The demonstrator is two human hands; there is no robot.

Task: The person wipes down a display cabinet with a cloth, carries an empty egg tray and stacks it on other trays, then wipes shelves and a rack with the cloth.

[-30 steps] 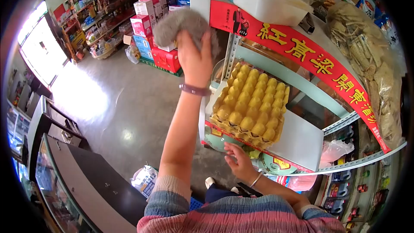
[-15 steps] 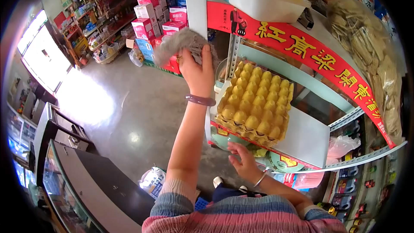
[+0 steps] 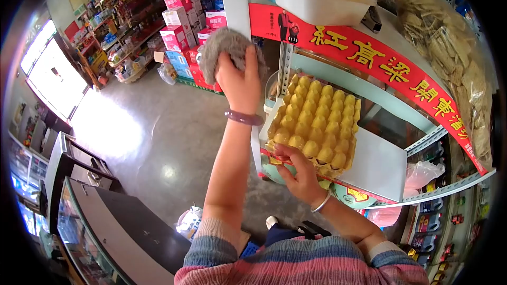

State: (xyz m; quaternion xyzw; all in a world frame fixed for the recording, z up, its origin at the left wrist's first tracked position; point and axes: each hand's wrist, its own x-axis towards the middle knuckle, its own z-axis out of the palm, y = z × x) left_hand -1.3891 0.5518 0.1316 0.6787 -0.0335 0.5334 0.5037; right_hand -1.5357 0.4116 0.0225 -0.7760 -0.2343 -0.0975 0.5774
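Note:
My left hand (image 3: 238,80), with a purple bangle at the wrist, is closed on a grey cloth (image 3: 224,53). The cloth is bunched against the white shelf post (image 3: 236,0). Lower down, my right hand (image 3: 302,177) has its fingers apart and holds nothing. Its fingertips are at the front left corner of a yellow egg tray (image 3: 314,121); whether they touch it I cannot tell. The tray rests on a white shelf board (image 3: 377,163), its top covered in rows of rounded yellow bumps.
Above the tray runs a red banner (image 3: 364,58) with yellow characters. A white plastic tub (image 3: 317,2) and a bag of dried food (image 3: 449,68) stand on top. Pink cartons (image 3: 174,38) are stacked beyond the post. A glass counter (image 3: 84,237) is at lower left.
My right hand has risen toward the egg tray's front corner. My left hand has stayed near the post, and the cloth has shifted slightly right and bunched up.

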